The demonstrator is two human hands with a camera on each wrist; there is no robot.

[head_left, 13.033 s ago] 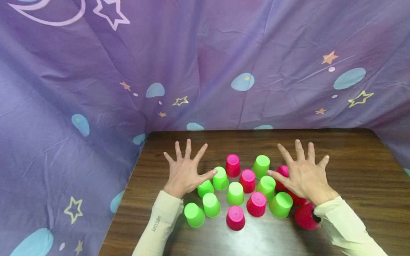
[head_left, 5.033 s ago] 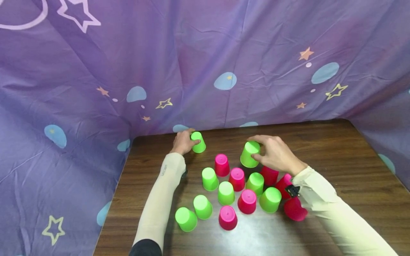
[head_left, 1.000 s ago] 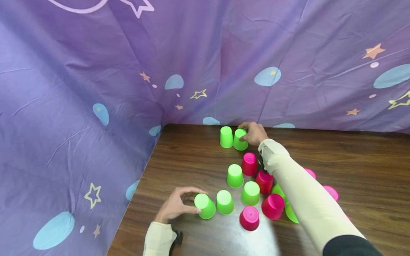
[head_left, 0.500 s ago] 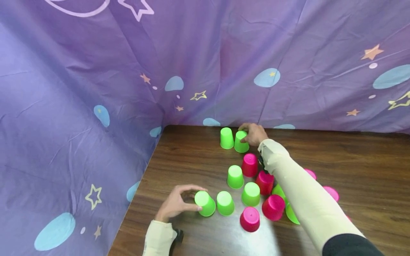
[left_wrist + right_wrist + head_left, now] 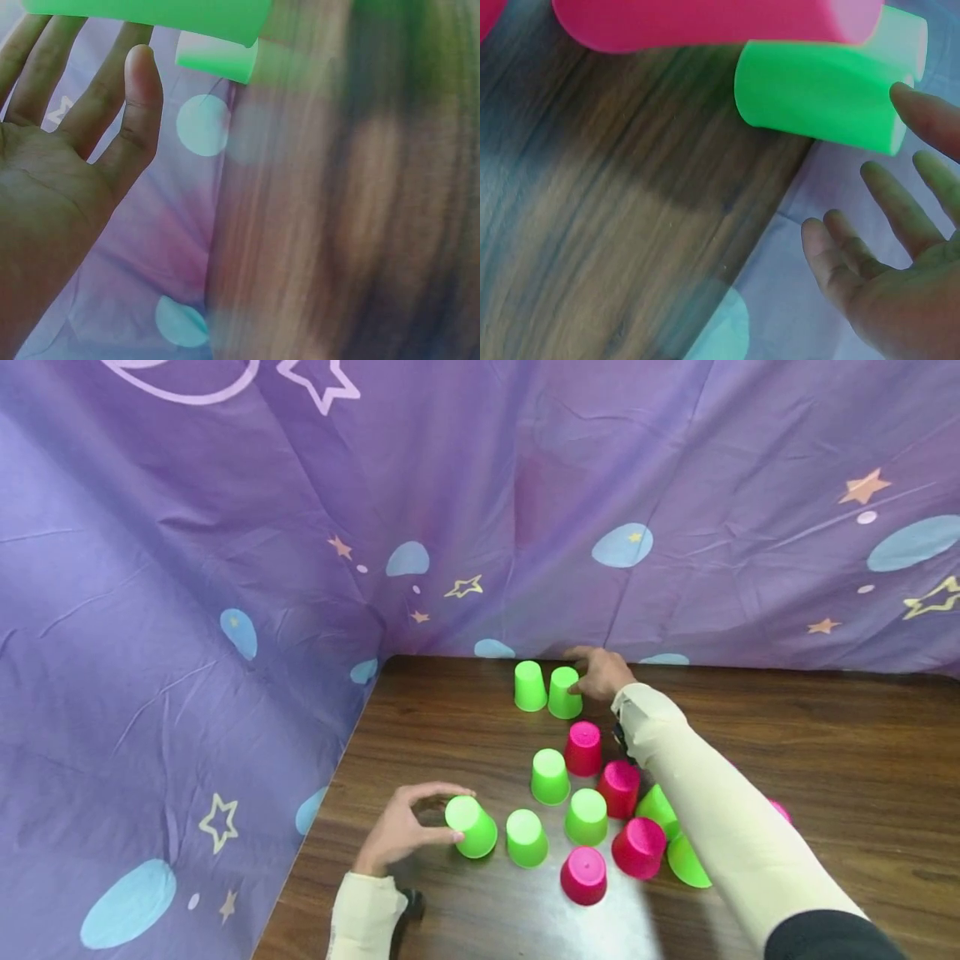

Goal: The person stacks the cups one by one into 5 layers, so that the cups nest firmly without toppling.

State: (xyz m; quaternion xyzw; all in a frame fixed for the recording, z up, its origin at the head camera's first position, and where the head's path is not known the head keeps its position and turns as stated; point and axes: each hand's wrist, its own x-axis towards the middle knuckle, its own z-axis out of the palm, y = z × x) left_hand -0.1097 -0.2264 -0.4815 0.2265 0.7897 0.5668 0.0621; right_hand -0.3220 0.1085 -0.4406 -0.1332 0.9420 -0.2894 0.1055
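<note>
At the table's left side, my left hand [image 5: 400, 828] grips an upside-down green cup [image 5: 472, 830], thumb on its near side and fingers reaching behind it. In the left wrist view that cup fills the top edge and hides the fingertips. My right hand [image 5: 602, 675] is by the back edge, beside an upside-down green cup [image 5: 564, 695]. In the right wrist view its fingers [image 5: 896, 210] are spread apart from this cup, with the thumb tip close to the cup's base. Another green cup [image 5: 529, 687] stands just left of it.
Several upside-down green and pink cups, among them a green cup [image 5: 527, 840] and a pink cup [image 5: 583, 877], stand mid-table. My right sleeve [image 5: 735, 827] covers part of the group. A purple starred cloth [image 5: 510, 510] hangs behind the brown wooden table [image 5: 420, 710].
Two green cups now stand side by side at the back. Over the last half second, my right hand has let go of the right one, and my left hand has shifted its cup slightly leftward.
</note>
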